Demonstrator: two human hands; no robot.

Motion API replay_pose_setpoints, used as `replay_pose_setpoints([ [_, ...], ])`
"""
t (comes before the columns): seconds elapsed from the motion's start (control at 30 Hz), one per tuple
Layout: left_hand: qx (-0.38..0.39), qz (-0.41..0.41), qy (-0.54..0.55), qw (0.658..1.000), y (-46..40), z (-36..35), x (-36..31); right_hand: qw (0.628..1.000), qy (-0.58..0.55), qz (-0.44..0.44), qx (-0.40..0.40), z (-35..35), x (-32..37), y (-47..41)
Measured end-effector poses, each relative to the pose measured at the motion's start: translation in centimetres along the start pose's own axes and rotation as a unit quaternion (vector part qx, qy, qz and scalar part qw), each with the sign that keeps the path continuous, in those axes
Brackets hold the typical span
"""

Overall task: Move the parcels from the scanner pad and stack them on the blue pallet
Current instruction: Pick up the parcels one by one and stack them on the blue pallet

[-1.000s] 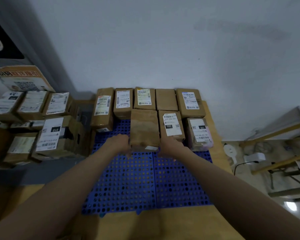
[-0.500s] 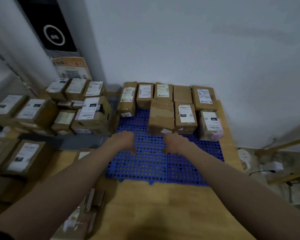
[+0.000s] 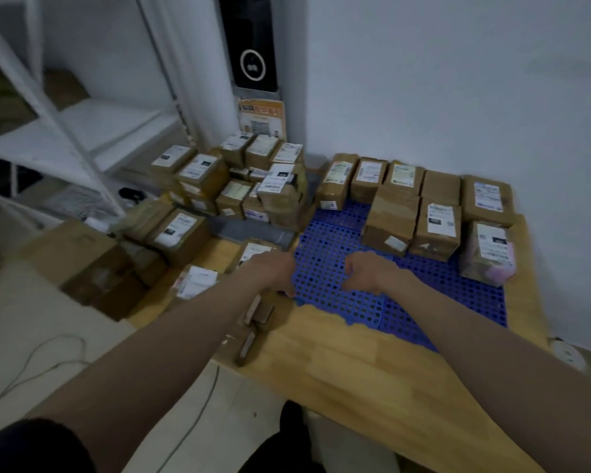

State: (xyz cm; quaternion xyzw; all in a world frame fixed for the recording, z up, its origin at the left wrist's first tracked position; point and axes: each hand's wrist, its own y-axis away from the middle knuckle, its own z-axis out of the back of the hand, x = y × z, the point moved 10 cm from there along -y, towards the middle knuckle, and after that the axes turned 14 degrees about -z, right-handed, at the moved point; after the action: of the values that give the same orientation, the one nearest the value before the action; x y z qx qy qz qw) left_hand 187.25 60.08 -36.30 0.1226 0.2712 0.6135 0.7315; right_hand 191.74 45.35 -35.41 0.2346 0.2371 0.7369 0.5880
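Parcels (image 3: 394, 220) are sitting in two rows at the far end of the blue pallet (image 3: 335, 288), which is lying on the wooden tabletop (image 3: 355, 367) against the white wall (image 3: 458, 80). Five are lining the back edge and three are standing in front of them, the rightmost one (image 3: 488, 252) wrapped in pinkish plastic. Both hands are hovering over the bare front part of the pallet, holding nothing. The left hand (image 3: 273, 268) is hanging at the pallet's left edge and the right hand (image 3: 365, 271) is hanging just short of the plain brown parcel; each grip is loosely curled and carrying nothing. More labelled parcels (image 3: 239, 186) are piling up to the left on the grey scanner pad (image 3: 249, 228), with others spilling toward the floor. A white shelf frame (image 3: 65, 131) is standing farther left, and a black panel (image 3: 251, 46) is hanging on the wall above the pile.
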Motion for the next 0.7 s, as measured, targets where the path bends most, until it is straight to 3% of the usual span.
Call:
replay_pose_setpoints([
  [0.2, -0.061, 0.067, 0.002, 0.996, 6.9, 0.0, 5.0, 0.998, 0.023, 0.043, -0.034, -0.1, 6.9, 1.8],
  [0.4, -0.071, 0.137, 0.029, 0.988, 12.8, -0.9, 12.2, 0.992, 0.064, 0.104, -0.033, -1.4, 15.4, 3.3],
  [0.7, -0.074, 0.171, 0.03, 0.982, 19.1, 0.0, 24.0, 0.985, 0.09, 0.144, -0.044, -1.4, 29.0, 3.1],
])
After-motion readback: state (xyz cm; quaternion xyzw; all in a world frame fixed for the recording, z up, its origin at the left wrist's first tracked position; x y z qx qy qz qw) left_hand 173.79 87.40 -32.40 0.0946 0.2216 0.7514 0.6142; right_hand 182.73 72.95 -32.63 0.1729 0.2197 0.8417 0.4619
